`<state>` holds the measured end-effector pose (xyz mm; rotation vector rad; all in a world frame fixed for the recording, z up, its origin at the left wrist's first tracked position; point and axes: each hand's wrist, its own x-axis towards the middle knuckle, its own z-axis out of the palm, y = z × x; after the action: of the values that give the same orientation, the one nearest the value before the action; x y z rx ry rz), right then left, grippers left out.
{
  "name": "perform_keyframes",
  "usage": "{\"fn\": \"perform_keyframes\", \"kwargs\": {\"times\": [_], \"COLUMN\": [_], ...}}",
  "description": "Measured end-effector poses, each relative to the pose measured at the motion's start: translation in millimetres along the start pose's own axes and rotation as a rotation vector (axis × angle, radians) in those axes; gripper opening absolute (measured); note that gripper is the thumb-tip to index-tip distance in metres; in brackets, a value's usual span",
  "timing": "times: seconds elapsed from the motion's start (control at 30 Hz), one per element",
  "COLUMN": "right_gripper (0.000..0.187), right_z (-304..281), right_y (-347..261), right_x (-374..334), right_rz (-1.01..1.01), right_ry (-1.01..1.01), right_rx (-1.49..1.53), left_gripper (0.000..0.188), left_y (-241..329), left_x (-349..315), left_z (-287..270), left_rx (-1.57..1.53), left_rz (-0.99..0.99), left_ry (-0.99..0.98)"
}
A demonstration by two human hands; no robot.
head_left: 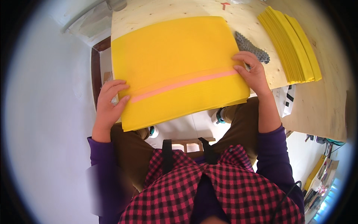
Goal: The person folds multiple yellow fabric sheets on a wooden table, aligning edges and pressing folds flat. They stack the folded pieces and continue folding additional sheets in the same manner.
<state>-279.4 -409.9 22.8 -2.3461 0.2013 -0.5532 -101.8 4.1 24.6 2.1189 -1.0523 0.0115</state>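
Observation:
A broad stack of thin yellow sheets (175, 48) lies in front of me, its near edge overhanging my lap. Across the top sheet runs a narrow pink strip (186, 80), slanting up to the right, with a paler yellow band along its far side. My left hand (109, 106) is at the strip's left end, thumb and fingertips apart on the sheet's left edge. At the right end, my right hand (254, 72) touches the sheet near its right edge, the thumb beside the strip and the fingers bent and apart from it. Neither hand visibly grips anything.
Beyond my right hand lies a grey bumpy-textured piece (251, 47) on the pale wooden table (160, 11). Folded yellow stacks (289, 46) stand at the far right. A white bag (287, 99) hangs below the table's edge. A white wall (52, 112) rises at my left.

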Motion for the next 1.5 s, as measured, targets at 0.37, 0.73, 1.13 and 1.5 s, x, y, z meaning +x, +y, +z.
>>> {"fn": "perform_keyframes", "kwargs": {"times": [0.37, 0.73, 1.13, 1.5], "right_gripper": [0.015, 0.01, 0.007, 0.01], "right_z": [-0.8, 3.0, 2.0, 0.2], "right_y": [2.8, 4.8, 0.7, -2.8], "right_x": [-0.5, 5.0, 6.3, 2.8], "right_rz": [0.004, -0.136, -0.143, -0.174], "right_ry": [0.027, 0.042, 0.037, 0.055], "right_rx": [0.049, -0.119, -0.118, -0.098], "left_gripper": [0.025, 0.016, 0.016, 0.015], "left_y": [-3.0, -7.7, -5.5, -3.4], "left_x": [1.7, 1.4, 2.6, -0.9], "left_z": [-1.1, 1.4, 3.2, 0.8], "left_rx": [-0.045, -0.008, 0.033, 0.028], "left_rz": [0.022, 0.025, 0.058, 0.103], "left_ry": [0.009, 0.08, 0.124, 0.147]}}
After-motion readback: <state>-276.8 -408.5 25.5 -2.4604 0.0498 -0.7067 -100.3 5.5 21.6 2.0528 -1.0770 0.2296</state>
